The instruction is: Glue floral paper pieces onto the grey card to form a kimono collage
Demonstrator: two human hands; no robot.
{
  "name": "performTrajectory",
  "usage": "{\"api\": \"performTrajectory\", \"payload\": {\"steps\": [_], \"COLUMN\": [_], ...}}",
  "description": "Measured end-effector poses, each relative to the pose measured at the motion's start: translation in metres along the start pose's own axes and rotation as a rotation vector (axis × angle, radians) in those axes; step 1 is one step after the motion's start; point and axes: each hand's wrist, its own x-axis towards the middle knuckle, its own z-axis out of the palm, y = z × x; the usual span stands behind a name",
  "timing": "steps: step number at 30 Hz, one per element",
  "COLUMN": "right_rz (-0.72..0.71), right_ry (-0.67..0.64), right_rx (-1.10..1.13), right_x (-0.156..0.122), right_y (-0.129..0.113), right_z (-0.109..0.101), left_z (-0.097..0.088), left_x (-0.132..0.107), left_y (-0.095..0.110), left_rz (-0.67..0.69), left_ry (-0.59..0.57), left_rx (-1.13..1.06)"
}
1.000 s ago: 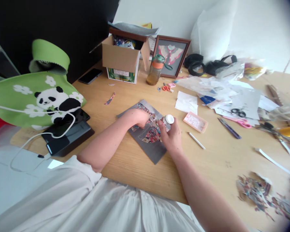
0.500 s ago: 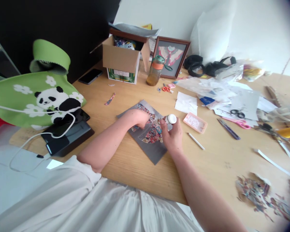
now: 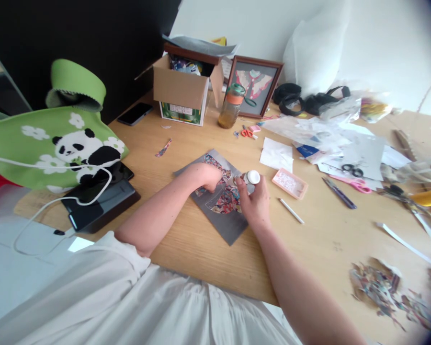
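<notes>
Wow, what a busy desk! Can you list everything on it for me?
grey card: 1, grey with a colourful paper mosaic, desk centre under the hands
glue bottle: 1, white cap, in the right hand, tilted over the card
pink tray: 1, pink, right of the card
white pen: 1, white, below the tray
cardboard box: 1, brown, open, far side
water bottle: 1, amber with orange band, beside the box
framed picture: 1, brown frame, leaning at the wall
panda bag: 1, green, left edge
phone: 1, black, left of the box
pink scissors: 1, right side
paper scraps: heap, mixed colours, near right
left hand: pressed on the card
right hand: gripping the glue bottle
</notes>
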Motion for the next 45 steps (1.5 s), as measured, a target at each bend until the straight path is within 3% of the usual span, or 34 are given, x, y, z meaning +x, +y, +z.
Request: {"api": "performTrajectory", "payload": {"steps": [14, 45], "right_rz": [-0.01, 0.006], "right_ry": [0.043, -0.01], "right_rx": [0.006, 0.029], "right_x": [0.0005, -0.0021], "right_y": [0.0001, -0.0053], "right_z": [0.0011, -0.002], "left_z": [0.0001, 0.0002], "left_x": [-0.001, -0.0016], "left_y": [0.0007, 0.0006], "left_rz": [-0.005, -0.015], "left_ry": [0.004, 0.012], "left_rx": [0.02, 0.022]}}
